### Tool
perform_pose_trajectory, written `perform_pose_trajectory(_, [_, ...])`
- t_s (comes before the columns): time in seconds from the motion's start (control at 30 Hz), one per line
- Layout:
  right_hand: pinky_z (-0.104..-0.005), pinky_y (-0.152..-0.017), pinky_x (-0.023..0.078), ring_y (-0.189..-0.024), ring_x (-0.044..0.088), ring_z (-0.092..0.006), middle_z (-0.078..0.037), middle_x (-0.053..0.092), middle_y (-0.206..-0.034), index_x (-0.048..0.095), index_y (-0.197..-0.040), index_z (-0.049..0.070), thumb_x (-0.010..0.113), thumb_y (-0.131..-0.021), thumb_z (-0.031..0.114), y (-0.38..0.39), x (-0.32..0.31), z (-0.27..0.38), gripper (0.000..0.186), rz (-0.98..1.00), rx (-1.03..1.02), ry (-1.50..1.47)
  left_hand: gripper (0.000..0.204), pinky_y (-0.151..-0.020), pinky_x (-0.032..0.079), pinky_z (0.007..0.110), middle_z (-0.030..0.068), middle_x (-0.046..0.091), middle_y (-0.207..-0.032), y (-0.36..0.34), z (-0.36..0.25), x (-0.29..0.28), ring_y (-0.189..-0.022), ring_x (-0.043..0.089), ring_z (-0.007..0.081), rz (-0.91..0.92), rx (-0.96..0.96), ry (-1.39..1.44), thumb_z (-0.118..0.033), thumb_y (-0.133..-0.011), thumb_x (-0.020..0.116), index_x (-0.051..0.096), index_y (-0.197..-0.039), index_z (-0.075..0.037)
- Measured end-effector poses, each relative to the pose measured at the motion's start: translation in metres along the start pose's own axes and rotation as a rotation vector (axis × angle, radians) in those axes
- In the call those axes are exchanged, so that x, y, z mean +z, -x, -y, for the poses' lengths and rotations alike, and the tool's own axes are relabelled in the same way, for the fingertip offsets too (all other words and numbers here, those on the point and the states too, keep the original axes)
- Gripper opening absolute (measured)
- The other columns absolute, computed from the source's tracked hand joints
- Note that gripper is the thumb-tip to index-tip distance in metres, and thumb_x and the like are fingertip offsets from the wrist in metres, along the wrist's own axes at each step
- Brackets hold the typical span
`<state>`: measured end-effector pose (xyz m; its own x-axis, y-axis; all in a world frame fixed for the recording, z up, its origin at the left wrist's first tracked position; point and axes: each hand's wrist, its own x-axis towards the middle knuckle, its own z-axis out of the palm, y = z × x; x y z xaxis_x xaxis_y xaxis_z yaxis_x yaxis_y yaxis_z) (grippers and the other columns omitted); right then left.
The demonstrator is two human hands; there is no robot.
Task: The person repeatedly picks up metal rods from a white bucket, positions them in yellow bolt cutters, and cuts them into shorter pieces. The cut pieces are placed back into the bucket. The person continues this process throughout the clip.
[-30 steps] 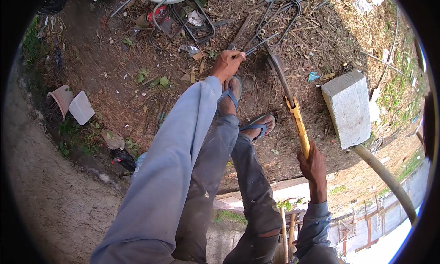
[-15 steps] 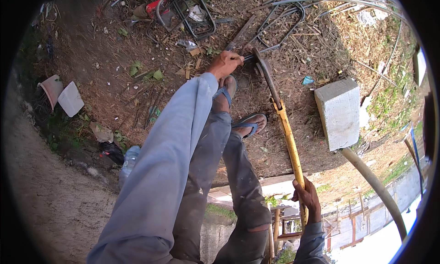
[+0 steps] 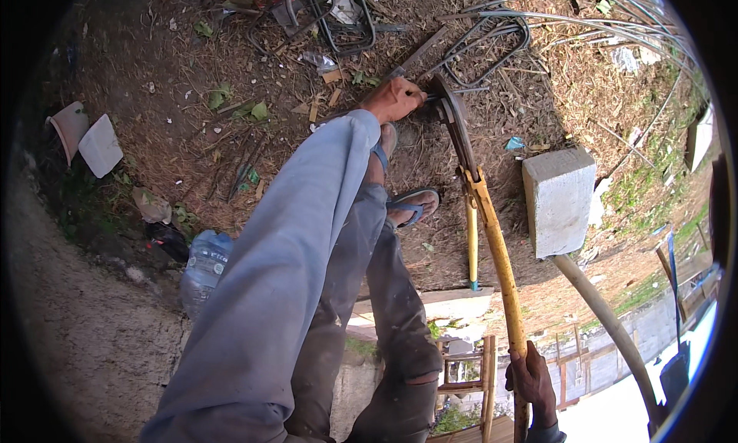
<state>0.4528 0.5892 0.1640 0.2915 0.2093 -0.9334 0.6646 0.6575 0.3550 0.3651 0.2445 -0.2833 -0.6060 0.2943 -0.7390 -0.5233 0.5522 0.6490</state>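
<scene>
A long-handled bolt cutter (image 3: pixel 500 251) with yellow handles and a dark metal head stretches across the right half of the head view. My right hand (image 3: pixel 533 381) is wrapped round the upper handle near its end. The lower yellow handle (image 3: pixel 472 243), tipped green, stands apart from it close to the ground. By the cutter's head, my left hand (image 3: pixel 392 99) is closed on a thin metal rod (image 3: pixel 432 97), whose short visible end points to the jaws. I cannot tell whether the rod lies between them. My sandalled feet (image 3: pixel 415 204) are just below.
Bent metal rods (image 3: pixel 492 47) and longer loose rods (image 3: pixel 607 20) lie on the littered ground at the top. A pale block (image 3: pixel 560 201) stands to the right, near a curved pole (image 3: pixel 615 320). A plastic bottle (image 3: pixel 206 262) is at the left, by a rough wall (image 3: pixel 92 304).
My right hand has moved down and right with the upper handle. The bolt cutter's handles have spread, and the lower one now shows. My left hand has shifted slightly right.
</scene>
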Motion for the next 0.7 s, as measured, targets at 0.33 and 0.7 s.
perform_pose_trajectory(0.33, [-0.0292, -0.043, 0.046, -0.047, 0.055, -0.0137, -0.005, 0.054, -0.061, 0.043, -0.106, 0.001, 0.048, -0.102, 0.033, 0.045, 0.021, 0.059, 0.032, 0.013, 0.121, -0.047, 0.031, -0.075, 0.051, 0.043, 0.0203, 0.07, -0.089, 0.015, -0.009, -0.004, -0.084, 0.068, 0.034, -0.06, -0.011, -0.073, -0.033, -0.092, 0.058, 0.073, -0.102, -0.008])
perform_pose_trajectory(0.7, [-0.0444, -0.047, 0.042, -0.053, 0.062, -0.0377, -0.022, 0.057, -0.058, 0.055, -0.094, -0.006, 0.06, -0.094, 0.027, -0.099, 0.056, -0.079, 0.033, -0.433, -0.336, 0.288, 0.026, -0.075, 0.051, 0.047, 0.0204, 0.069, -0.083, 0.025, -0.009, 0.025, -0.082, 0.067, 0.039, -0.241, 0.002, -0.071, -0.031, -0.09, 0.059, 0.073, -0.097, -0.011])
